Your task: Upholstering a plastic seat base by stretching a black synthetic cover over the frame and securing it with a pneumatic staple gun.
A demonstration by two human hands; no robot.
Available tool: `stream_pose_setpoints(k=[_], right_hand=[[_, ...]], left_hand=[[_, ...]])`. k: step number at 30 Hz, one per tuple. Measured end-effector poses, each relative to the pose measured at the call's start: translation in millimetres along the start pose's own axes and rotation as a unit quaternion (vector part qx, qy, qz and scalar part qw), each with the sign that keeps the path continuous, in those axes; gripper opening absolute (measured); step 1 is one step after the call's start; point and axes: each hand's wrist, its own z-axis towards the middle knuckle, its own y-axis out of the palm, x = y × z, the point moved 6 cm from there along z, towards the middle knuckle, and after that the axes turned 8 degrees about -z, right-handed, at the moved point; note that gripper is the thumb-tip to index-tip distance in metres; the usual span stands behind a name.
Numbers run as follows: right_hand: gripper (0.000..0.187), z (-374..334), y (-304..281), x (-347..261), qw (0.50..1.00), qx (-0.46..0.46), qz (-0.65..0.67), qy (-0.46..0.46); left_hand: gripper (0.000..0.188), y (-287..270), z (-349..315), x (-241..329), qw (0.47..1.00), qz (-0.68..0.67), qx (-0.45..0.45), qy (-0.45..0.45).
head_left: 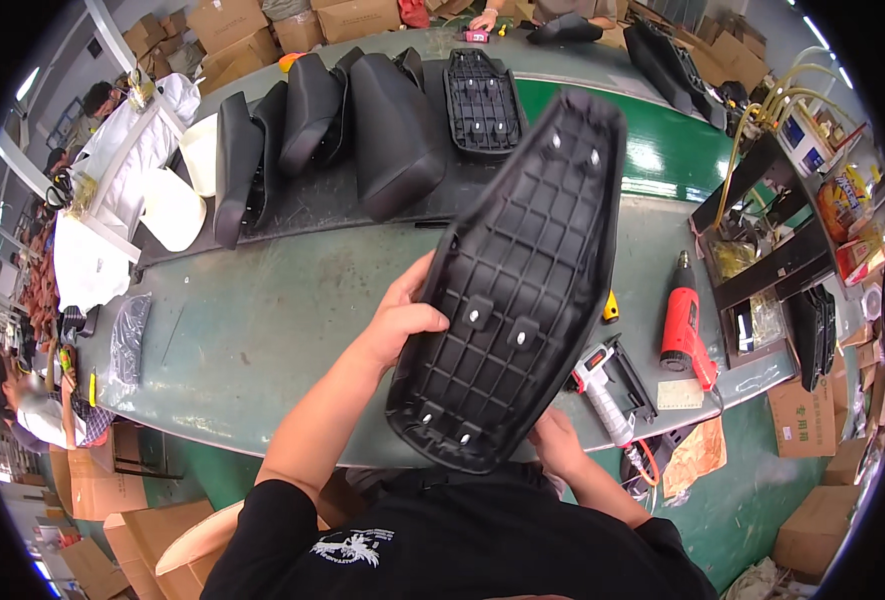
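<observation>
A black motorcycle seat (522, 260) is held up before me, its ribbed plastic underside facing me and its narrower end away from me. Several metal fastener points show on that underside. My left hand (402, 318) grips the seat's left edge, thumb over the rim and fingers hidden behind it. At the lower right edge, my right hand (558, 440) is closed against the seat, its fingertips partly hidden. Beside that edge lies a staple gun (607, 395) with a grey handle and an orange air hose.
A red heat gun (684, 320) rests on the green worktable (262, 330) at right, beside a dark shelf (762, 260). Several finished seats (392, 130) stand at the back left. A plastic-wrapped packet (131, 340) lies far left. Across the table is another person's hand (483, 20).
</observation>
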Motion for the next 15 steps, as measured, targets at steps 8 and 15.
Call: stream_pose_setpoints(k=[8, 15], right_hand=[[0.077, -22.7, -129.1, -140.2, 0.97, 0.153, -0.019, -0.186], [0.096, -8.6, -56.5, -148.4, 0.98, -0.07, 0.154, -0.107]], left_hand=[[0.097, 45.4, -33.8, 76.3, 0.772, 0.509, -0.139, 0.354], [0.044, 67.6, -92.0, 66.4, 0.406, 0.693, -0.305, 0.512]])
